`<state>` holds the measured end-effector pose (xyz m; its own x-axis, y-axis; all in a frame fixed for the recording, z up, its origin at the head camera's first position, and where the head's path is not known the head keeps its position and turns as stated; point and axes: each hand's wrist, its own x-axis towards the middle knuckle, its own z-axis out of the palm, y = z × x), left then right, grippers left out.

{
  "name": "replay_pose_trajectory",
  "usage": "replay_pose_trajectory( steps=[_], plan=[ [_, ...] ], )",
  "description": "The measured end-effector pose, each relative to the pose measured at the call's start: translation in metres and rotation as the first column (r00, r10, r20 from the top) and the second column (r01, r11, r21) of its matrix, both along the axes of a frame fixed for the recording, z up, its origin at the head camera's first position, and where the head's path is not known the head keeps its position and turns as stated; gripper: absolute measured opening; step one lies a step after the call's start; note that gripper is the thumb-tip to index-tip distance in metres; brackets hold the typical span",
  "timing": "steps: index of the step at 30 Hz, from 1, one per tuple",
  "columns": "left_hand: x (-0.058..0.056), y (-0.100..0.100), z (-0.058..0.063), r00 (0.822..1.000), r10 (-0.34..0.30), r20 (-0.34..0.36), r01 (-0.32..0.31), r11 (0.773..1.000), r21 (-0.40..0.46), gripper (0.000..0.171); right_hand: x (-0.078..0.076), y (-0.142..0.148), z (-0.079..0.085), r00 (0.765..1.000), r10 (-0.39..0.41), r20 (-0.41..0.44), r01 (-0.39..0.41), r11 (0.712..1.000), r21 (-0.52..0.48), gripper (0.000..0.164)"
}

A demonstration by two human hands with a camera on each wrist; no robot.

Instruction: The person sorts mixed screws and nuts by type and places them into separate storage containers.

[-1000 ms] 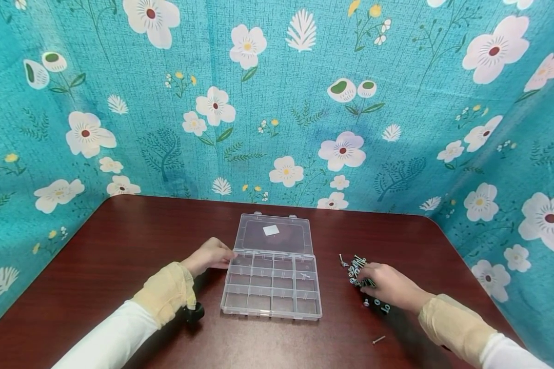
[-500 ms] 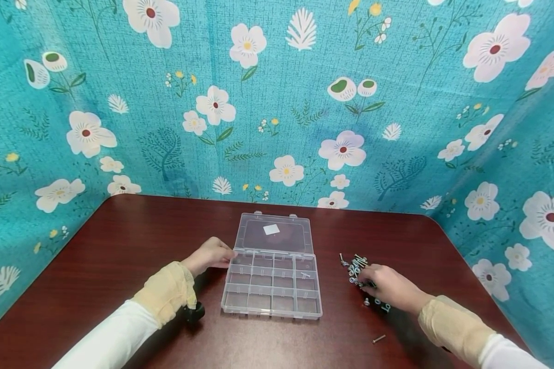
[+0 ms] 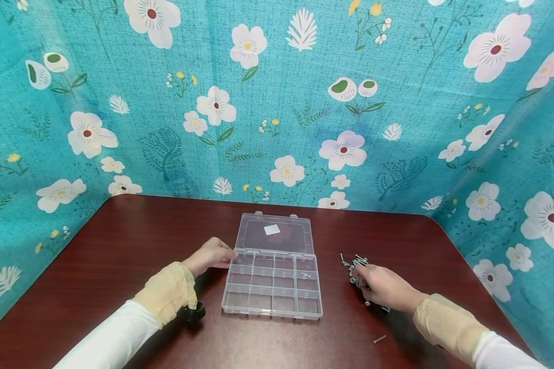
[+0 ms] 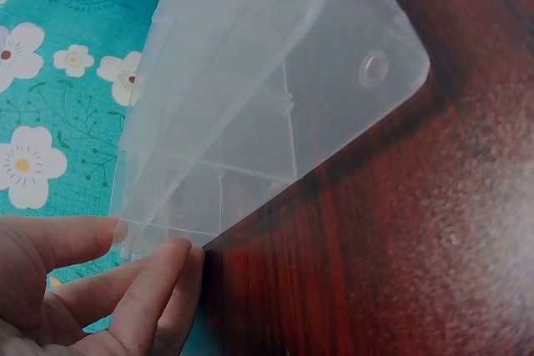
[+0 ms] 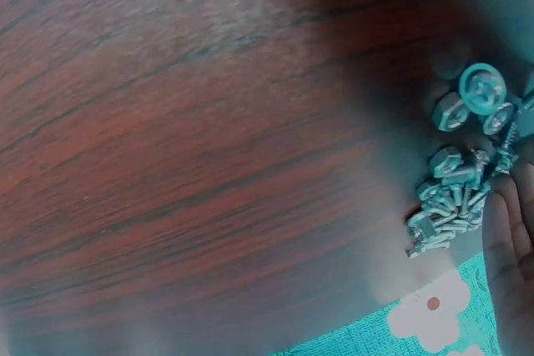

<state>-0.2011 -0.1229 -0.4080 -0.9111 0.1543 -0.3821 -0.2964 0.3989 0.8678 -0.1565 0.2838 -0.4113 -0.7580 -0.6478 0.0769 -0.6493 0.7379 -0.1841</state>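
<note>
A clear plastic compartment box (image 3: 271,313) lies on the table, its lid (image 3: 254,238) folded back toward the curtain. My left hand (image 3: 212,253) pinches the box's left side near the hinge; the left wrist view shows thumb and fingertips (image 4: 179,252) at the corner. To the right of the box is a heap of screws, nuts and washers (image 3: 361,260). My right hand (image 3: 388,288) reaches over this heap from the right, palm side down. In the right wrist view its fingers (image 5: 501,243) look fairly straight beside the heap, the fingertips among the hardware.
A single screw (image 3: 379,339) lies apart on the dark wooden table (image 3: 166,220), nearer the front. A small white piece (image 3: 306,275) shows in a right-hand compartment. A black object (image 3: 195,311) is under the left wrist. A flowered curtain (image 3: 277,128) borders the table.
My right hand has shifted slightly left and farther over the heap, covering more of the loose nuts. The left hand and the box stay put.
</note>
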Motion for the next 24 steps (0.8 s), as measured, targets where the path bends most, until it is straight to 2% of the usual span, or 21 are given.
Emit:
replay_pose_trajectory(
  steps=[5,7,12,17,24],
  plan=[
    [0.000,0.000,-0.001,1.000,-0.004,-0.005,0.004,1.000,-0.004,0.027,-0.003,-0.008,0.006,0.998,0.028,-0.052,-0.030,0.999,-0.029,0.018],
    [-0.001,-0.001,-0.003,1.000,-0.001,-0.008,0.001,1.000,0.010,0.027,-0.006,-0.012,0.011,0.999,0.032,-0.042,-0.034,0.998,-0.052,0.016],
    [-0.002,-0.002,-0.006,1.000,-0.011,-0.017,0.012,0.999,0.042,0.029,-0.014,-0.026,0.022,0.998,0.036,-0.041,-0.041,0.994,-0.105,0.016],
    [-0.002,-0.002,-0.007,1.000,-0.007,-0.019,0.008,0.999,0.043,0.029,-0.022,-0.045,0.032,0.994,0.073,-0.083,-0.084,0.987,-0.140,0.016],
    [-0.003,-0.002,-0.006,1.000,-0.002,-0.016,0.003,1.000,0.030,0.029,-0.031,-0.074,0.035,0.992,0.124,-0.032,-0.128,0.969,-0.211,0.015]
  ],
)
